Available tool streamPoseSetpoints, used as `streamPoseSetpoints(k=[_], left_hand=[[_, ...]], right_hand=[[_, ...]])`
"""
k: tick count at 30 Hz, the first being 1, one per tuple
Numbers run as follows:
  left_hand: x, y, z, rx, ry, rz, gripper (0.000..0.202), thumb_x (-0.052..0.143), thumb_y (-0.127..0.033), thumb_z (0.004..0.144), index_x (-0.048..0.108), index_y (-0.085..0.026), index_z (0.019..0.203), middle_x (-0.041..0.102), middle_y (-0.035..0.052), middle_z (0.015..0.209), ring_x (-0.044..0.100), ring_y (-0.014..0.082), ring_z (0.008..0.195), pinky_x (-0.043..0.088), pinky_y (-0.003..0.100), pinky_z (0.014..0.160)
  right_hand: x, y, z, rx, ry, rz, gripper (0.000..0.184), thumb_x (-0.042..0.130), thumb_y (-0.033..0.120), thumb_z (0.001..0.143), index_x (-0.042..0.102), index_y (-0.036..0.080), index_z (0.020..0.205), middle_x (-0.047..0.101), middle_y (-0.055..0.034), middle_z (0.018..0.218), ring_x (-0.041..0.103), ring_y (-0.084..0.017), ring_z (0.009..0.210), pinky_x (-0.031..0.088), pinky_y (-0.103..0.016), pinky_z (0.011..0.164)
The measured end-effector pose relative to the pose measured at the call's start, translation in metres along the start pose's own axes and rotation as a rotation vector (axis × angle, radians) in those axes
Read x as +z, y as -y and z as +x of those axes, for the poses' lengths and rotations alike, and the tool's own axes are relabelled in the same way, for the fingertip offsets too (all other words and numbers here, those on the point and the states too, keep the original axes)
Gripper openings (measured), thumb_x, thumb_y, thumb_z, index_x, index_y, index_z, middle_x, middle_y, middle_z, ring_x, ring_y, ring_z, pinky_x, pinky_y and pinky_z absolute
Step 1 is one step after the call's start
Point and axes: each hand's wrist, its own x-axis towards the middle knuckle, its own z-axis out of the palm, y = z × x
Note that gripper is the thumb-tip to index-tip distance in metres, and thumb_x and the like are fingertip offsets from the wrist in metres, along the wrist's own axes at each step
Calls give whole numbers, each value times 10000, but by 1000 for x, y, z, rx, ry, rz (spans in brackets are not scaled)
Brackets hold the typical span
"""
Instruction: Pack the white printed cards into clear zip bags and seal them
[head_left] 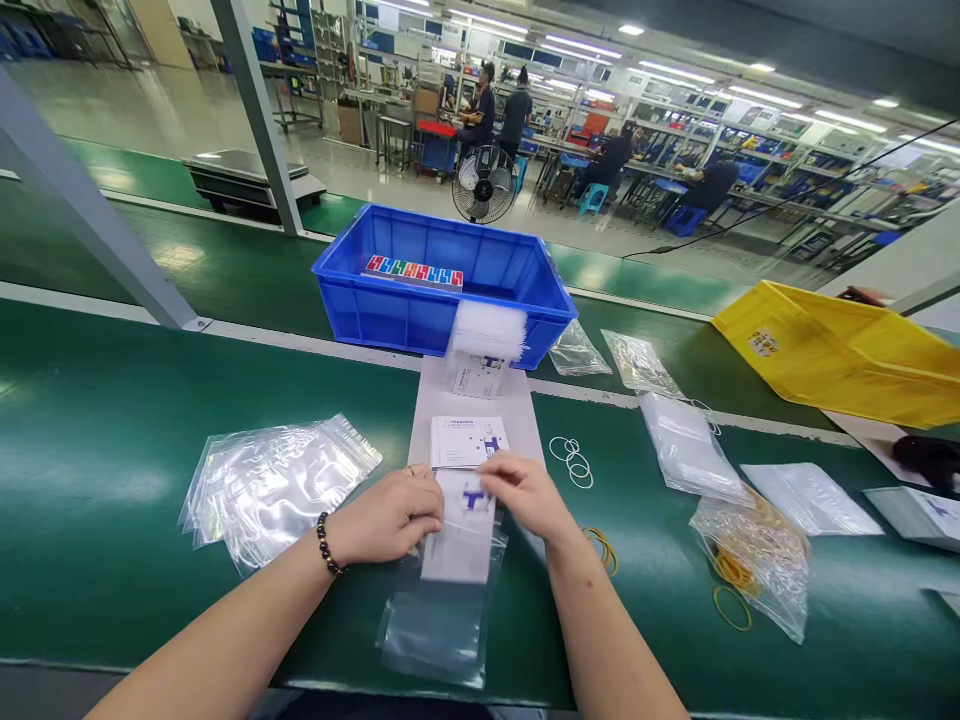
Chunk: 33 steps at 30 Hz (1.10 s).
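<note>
A white translucent packet (pixel 459 540), with a blue print showing at its upper end, lies between my hands on top of a clear plastic bag (pixel 436 630). My left hand (pixel 394 515) is closed at the packet's left edge, fingers curled. My right hand (pixel 529 492) pinches its upper right edge between thumb and fingers. Just beyond my fingertips lies a printed white card (pixel 465 441) on a long pale sheet (pixel 431 400). Behind it stands a stack of white pouches (pixel 487 335) with printed cards, against the blue bin.
A blue bin (pixel 367 315) holds colourful boxes. Clear bags (pixel 281 490) are fanned out at left. White rubber bands (pixel 574 462) and yellow rubber bands (pixel 602 550) lie at right, with more bags (pixel 694 445) and a yellow bin (pixel 832 350) beyond. A metal post (pixel 97 200) rises at left.
</note>
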Motion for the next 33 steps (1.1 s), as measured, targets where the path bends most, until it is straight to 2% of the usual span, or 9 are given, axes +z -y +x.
streamPoseSetpoints(k=[2, 3, 7, 9, 12, 17, 21, 28, 33], left_hand=[[-1, -1, 0, -2, -8, -25, 153, 480, -139, 789, 566, -163, 664, 610, 14, 700, 522, 137, 756, 396, 265, 762], [-1, -2, 1, -9, -8, -34, 154, 479, -137, 789, 564, -165, 664, 612, 13, 709, 527, 137, 765, 394, 260, 763], [-3, -6, 2, -86, 48, -26, 164, 456, -169, 804, 545, -169, 666, 594, 9, 715, 524, 130, 714, 398, 243, 716], [-3, -6, 2, -146, 81, 2, 168, 431, -189, 816, 530, -169, 682, 577, 9, 722, 513, 126, 682, 398, 233, 664], [-2, -3, 2, -213, 95, 41, 174, 393, -210, 832, 516, -173, 715, 567, 11, 747, 505, 128, 672, 387, 226, 618], [0, 1, 3, -240, 82, 67, 187, 377, -215, 834, 528, -172, 733, 579, 17, 761, 515, 137, 692, 386, 233, 630], [0, 1, 5, -255, 37, 38, 191, 395, -215, 826, 559, -168, 741, 591, 26, 769, 529, 144, 710, 398, 235, 636], [0, 3, 4, -221, -45, -112, 192, 455, -249, 813, 606, -176, 719, 609, 20, 771, 549, 131, 721, 421, 231, 680], [2, 2, 4, -221, -123, -180, 197, 475, -245, 804, 627, -174, 701, 602, 19, 747, 550, 129, 718, 426, 229, 680]], right_hand=[[4, 4, -1, -30, 192, -132, 173, 575, 277, 701, 632, 175, 574, 542, -14, 674, 520, -128, 649, 426, -261, 631], [5, 4, 1, -18, 176, -193, 210, 559, 303, 716, 632, 175, 566, 532, -19, 687, 516, -133, 660, 423, -268, 650], [0, -10, 13, 167, -388, -461, 345, 515, 401, 727, 615, 167, 959, 532, -66, 859, 522, -192, 754, 411, -339, 715], [-4, -20, 20, 268, -472, -511, 500, 540, 391, 699, 512, 141, 1131, 539, -68, 836, 525, -217, 763, 410, -366, 714], [-8, -29, 26, 279, -453, -351, 495, 533, 306, 686, 470, 119, 1140, 511, -8, 665, 523, -193, 661, 431, -356, 667], [-10, -20, 21, 89, -656, 203, 363, 560, 345, 663, 476, 170, 970, 495, 7, 714, 528, -138, 575, 463, -281, 493], [-8, -8, 12, 10, -545, 336, 283, 618, 348, 644, 502, 183, 842, 518, 10, 725, 532, -112, 545, 458, -243, 444], [-14, -1, 2, 6, -351, 174, 152, 594, 319, 686, 547, 187, 745, 536, 14, 658, 504, -100, 524, 425, -233, 471], [-6, 5, 0, -78, 38, -56, 131, 607, 314, 687, 646, 194, 719, 525, -44, 861, 511, -162, 803, 426, -292, 698]])
